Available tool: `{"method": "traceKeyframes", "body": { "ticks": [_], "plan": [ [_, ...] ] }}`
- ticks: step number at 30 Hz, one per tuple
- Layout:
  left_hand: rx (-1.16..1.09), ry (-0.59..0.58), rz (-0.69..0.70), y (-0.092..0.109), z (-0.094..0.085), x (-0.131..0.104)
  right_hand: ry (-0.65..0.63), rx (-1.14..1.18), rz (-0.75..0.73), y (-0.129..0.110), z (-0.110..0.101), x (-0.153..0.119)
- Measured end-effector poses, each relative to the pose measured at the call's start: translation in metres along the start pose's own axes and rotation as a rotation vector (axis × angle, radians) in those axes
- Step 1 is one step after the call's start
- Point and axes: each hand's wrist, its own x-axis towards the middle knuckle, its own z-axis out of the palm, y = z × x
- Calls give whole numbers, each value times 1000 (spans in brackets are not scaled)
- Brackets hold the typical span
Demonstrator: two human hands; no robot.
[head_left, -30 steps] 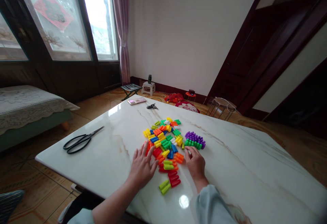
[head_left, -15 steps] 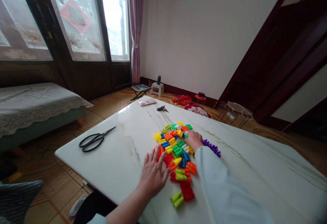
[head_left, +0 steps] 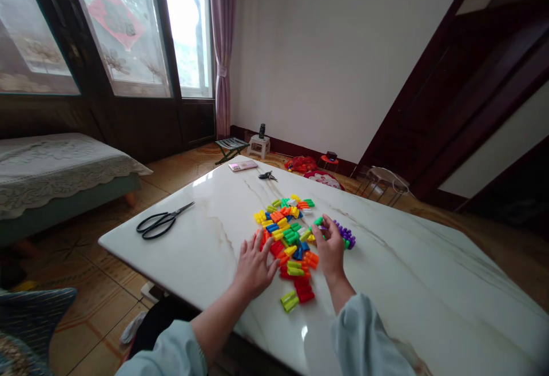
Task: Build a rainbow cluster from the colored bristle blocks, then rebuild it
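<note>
The right hand (head_left: 331,250) had its grip closed on a green piece (head_left: 318,221), pinched between thumb and fingertips above the right side of the colourful pile (head_left: 293,236) on the white surface (head_left: 184,273). A light pinch near one end seemed best for such a small, smooth-looking piece, leaving its other end in view; whether the lime piece just beside it was joined to it, the view did not tell, so a gentle lift would have been safer than a tug. The purple block (head_left: 345,234) lay just beyond the fingers, and the wrist was best kept high enough not to nudge it. The left hand (head_left: 254,267) had an open grip, its fingers spread at the pile's left edge by the orange and red pieces. Resting there lightly, it could have steadied the loose pieces without pushing them together. The scissors (head_left: 158,224) lay well apart to the left, and the phone (head_left: 243,165) near the far edge, so neither crowded the work.
</note>
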Motion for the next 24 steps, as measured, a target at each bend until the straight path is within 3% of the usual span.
{"method": "traceKeyframes", "body": {
  "ticks": [4,9,15,24],
  "plan": [
    [16,1,0,0,-1,1,83,381,254,10,-20,-64],
    [-24,-5,8,0,-2,1,146,443,293,27,-33,-105],
    [-79,13,9,2,-8,-1,113,309,225,36,-37,-118],
    [-123,42,-6,3,-7,-1,171,360,297,30,-37,-112]
  ]
}}
